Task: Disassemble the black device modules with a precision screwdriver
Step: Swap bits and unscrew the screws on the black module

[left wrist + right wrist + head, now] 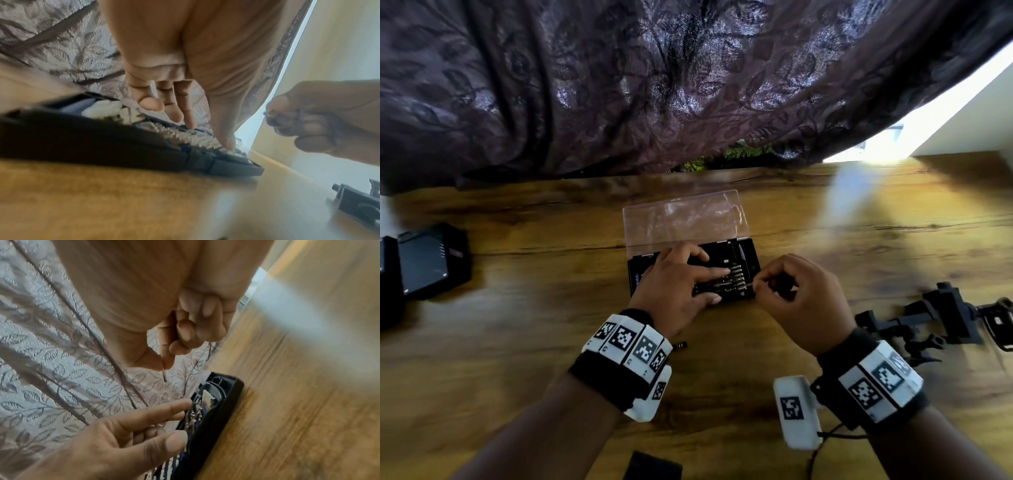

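Observation:
A black screwdriver bit case (751, 260) lies open at the table's middle, its clear lid (685, 219) folded back. My left hand (688, 277) lies flat across the rows of metal bits (734, 279), fingers straight and pressing on them (191, 123). My right hand (791, 291) hovers just right of the case and pinches a thin metal bit (164, 374) between thumb and forefinger, the other fingers curled. A black device module (428, 262) sits at the far left. Another black jointed assembly (941, 317) lies at the right.
The wooden table (534, 342) runs under a dark patterned curtain (654, 85) at its far edge. A small dark screw or bit (681, 345) lies by my left wrist. A black flat piece (652, 466) sits at the near edge. Bright window light falls at the right.

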The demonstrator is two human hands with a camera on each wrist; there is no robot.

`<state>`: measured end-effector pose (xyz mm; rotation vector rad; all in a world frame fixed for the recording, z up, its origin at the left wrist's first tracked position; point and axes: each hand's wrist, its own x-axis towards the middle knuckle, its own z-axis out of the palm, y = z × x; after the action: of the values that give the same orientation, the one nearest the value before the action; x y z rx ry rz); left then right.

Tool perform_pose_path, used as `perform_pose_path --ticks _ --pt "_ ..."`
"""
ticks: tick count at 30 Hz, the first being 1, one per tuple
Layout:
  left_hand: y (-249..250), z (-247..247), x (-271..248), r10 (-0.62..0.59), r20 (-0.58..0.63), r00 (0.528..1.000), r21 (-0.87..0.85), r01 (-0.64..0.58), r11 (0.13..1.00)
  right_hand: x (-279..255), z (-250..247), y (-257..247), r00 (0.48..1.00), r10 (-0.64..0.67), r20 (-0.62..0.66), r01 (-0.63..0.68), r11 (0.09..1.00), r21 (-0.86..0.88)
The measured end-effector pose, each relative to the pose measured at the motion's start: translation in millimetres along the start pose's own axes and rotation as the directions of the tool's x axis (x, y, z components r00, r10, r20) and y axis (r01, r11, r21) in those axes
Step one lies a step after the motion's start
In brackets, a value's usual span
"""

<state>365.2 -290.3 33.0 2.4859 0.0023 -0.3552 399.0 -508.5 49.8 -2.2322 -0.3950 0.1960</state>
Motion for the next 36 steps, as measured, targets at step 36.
perform_pose_path --ticks 36 --pt "3.4 -68.8 -162.6 0.108 -0.302 0.947 -0.230 -0.183 0.956 -73.0 -10.5 -134.9 0.978 -0.182 0.104 0.113 0.874 0.472"
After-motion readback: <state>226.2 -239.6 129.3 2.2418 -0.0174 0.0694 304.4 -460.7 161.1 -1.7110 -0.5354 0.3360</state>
